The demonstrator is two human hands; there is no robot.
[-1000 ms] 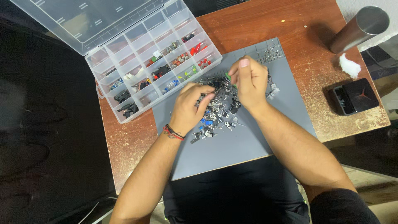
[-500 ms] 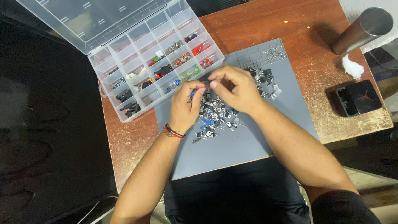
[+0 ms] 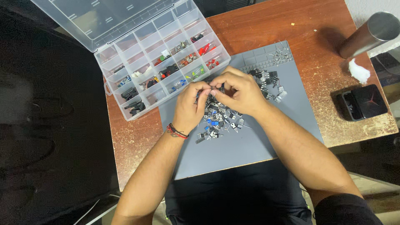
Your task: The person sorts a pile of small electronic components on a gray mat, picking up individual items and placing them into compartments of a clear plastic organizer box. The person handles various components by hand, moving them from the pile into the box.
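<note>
A clear plastic organiser box [image 3: 162, 71] is sitting open at the upper left of the wooden desk [image 3: 291, 25], its lid [image 3: 100, 16] lying back past the desk edge and partly cut off by the frame; its small square compartments are holding black, red, green and blue parts too small to make out. Just right of it, a grey mat [image 3: 250, 146] is covering the desk's middle. The left hand [image 3: 189, 106], wearing a red and black bracelet [image 3: 177, 131], is curling its fingers with thumb and forefinger pinching together, and the right hand [image 3: 237, 93] is meeting it fingertip to fingertip; whatever tiny piece they are gripping is hidden between the fingers. Both are hovering over a pile of small black and silver components [image 3: 221, 118], with a few blue ones, lying on the mat and partly covered by the hands. Farther right, a metal cylinder [image 3: 368, 35] is leaning at the corner, a white wad [image 3: 359, 71] is lying below it, and a black square box [image 3: 364, 102] is sitting near the desk edge.
</note>
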